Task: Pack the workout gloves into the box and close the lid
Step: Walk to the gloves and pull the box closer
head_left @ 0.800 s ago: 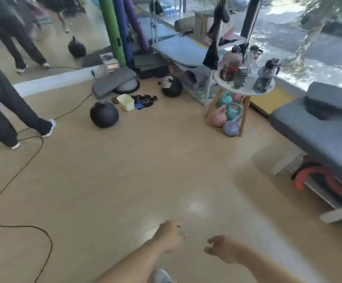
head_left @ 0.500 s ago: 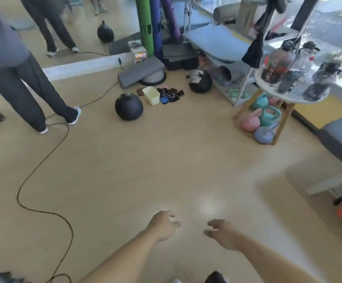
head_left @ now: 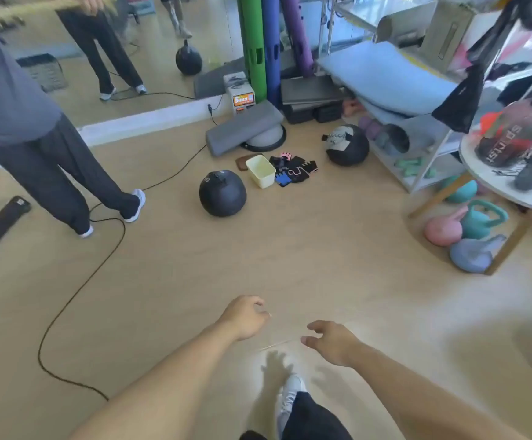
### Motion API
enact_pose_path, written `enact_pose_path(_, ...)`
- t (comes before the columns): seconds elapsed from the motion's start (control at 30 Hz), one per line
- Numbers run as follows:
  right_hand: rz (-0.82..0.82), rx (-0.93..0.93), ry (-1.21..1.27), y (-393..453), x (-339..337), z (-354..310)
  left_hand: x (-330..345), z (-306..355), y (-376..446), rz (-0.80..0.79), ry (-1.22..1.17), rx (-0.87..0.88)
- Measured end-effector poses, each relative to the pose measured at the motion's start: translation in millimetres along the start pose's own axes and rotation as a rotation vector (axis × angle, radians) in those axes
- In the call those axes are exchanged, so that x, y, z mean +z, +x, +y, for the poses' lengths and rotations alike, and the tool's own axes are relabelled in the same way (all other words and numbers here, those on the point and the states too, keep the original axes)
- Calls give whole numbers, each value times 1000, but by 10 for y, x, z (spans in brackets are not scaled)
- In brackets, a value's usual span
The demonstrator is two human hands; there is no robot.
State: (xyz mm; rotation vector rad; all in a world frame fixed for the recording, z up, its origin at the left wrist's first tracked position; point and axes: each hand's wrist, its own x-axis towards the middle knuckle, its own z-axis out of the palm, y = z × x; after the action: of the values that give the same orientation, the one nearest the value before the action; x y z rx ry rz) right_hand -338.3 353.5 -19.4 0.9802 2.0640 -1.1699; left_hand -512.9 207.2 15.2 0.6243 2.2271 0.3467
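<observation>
Where gloves (head_left: 293,168) lie, cloth heap, boxy plastic box (head_left: 260,171) beside.

On the wooden floor (head_left: 306,249) lie the open box (head_left: 260,170), the workout gloves (head_left: 293,169) just beside it, and a black ball (head_left: 222,193).

Both forearms are bare from the bottom edge of the view up to the wrists, with no sleeve, watch or band showing on either. The left hand (head_left: 245,315) and the right hand (head_left: 331,341) are bare too, without gloves or rings. At 6 o'clock a dark trouser leg (head_left: 314,419) ends over a white laced sneaker (head_left: 288,396).
</observation>
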Motion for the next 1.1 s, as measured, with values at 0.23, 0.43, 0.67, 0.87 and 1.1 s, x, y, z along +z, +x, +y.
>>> enact_pose_path(0.23, 24, -24, -67, 964, -1160, -1019, -1145, 282, 1141, 73, -36, -21)
enact_pose_path(0.43, 74, -10, -91, 2048, -1859, -1737, -1844, 430, 2360, 61, -67, -13)
enact_pose_path(0.67, 132, 36, -35, 3192, -2771, -2513, -2839, 780, 3779, 16, -21, 17)
enact_pose_path(0.87, 134, 69, 32, 3971, -3574, -2918, -3491, 1365, 4801, -50, 21, 41)
enact_pose_path(1.1, 124, 32, -6, 5166, -4819, -3224, -4073, 2112, 6262, -35, 38, 37)
